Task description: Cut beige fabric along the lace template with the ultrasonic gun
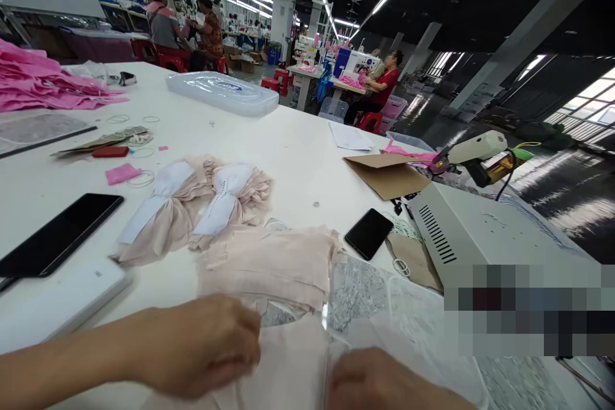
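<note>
Nearest the camera, toward the near edge of the worktop (298, 160), see both hands low and smeared by motion: left hand (206, 346) loosely curled over the left side of a beige cloth piece (283, 359), right hand (379, 378) bent in from the other side and cut off by the bottom of the view. Cannot tell of any cloth pinched in either, with fingertips blurred or tucked under. Just beyond, find a flat pile of beige pieces (273, 262), probably kept close for easy reach. Farther toward the left edge, two gathered bundles (259, 189) cinched at the middle by white paper strips (223, 198), presumably against mixing of loose plies, with print too small to read. To the right, clear plastic (413, 314) over mottled grey, hard to make out as tray or sheet. Past that, a dark phone (369, 234), likely laid clear of the cloth, and a grey metal casing (471, 230), partly lost behind pixelated blocks.
</note>
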A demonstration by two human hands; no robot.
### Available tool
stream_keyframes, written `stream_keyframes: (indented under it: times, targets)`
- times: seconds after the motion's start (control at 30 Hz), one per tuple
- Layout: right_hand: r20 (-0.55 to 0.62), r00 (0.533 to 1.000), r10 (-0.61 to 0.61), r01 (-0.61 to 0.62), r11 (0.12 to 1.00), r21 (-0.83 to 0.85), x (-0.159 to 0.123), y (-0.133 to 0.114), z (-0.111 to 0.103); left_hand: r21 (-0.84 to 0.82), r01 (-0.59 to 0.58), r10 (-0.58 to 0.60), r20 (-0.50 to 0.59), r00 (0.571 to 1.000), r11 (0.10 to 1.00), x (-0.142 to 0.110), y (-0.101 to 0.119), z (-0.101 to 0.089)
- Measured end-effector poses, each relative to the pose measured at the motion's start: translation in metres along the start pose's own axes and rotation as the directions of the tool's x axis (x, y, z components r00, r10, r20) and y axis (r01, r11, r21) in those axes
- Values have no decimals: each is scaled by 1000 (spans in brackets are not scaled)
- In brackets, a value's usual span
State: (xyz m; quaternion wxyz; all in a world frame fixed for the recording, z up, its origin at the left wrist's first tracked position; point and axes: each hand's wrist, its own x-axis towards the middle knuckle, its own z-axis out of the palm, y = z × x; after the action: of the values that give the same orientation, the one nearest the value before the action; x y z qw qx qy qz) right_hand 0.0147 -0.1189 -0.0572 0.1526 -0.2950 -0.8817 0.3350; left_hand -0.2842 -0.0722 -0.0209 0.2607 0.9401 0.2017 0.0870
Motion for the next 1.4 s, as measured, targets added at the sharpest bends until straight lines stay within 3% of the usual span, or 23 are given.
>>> stream_keyframes:
  times: [0.07,0.1,0.13,0.17,0.23,0.37,0.47,0.6,0.67,0.77,0.87,0.93,1.07,1.17,1.4]
  targets:
    - [-151,975,164,-168,986,-14,18,9,-25,-22,154,-156,-103,982,988,22,-23,-4]
    - [-267,934,236,-253,967,-33,29,18,-35,16,240,-233,-193,953,971,34,-37,-5]
    - [-407,865,295,-340,939,-43,41,29,-42,81,315,-285,-262,922,946,45,-51,-4]
    - [-473,820,321,-389,920,-51,52,42,-47,151,361,-308,-288,907,920,56,-64,-3]
    - [-540,776,325,-421,905,-61,71,68,-51,197,389,-319,-311,895,900,72,-85,1]
    - [-555,792,255,-359,930,-85,81,88,-48,247,384,-294,-334,895,889,79,-100,10]
    - [-530,836,141,-235,965,-115,63,73,-43,261,342,-235,-366,900,903,66,-95,16]
    - [-422,904,-70,-10,983,-186,39,48,-38,285,146,-7,-438,899,948,54,-91,25]
    - [-366,926,-93,23,981,-193,36,41,-36,292,91,46,-431,901,952,57,-92,27]
    - [-376,922,92,-137,986,-94,42,43,-38,223,102,-17,-354,935,969,71,-93,24]
    - [-415,817,400,-416,908,57,56,61,-45,135,191,-144,-300,943,972,82,-90,16]
    - [-422,764,487,-499,862,91,66,78,-50,114,260,-215,-308,927,959,83,-88,11]
    - [-403,746,530,-549,832,78,85,103,-54,111,392,-341,-321,884,913,83,-91,11]
    - [-410,743,529,-566,824,38,94,107,-54,131,451,-394,-318,862,883,87,-99,13]
    - [-524,727,444,-528,849,-13,84,94,-52,158,430,-360,-340,869,889,95,-101,15]
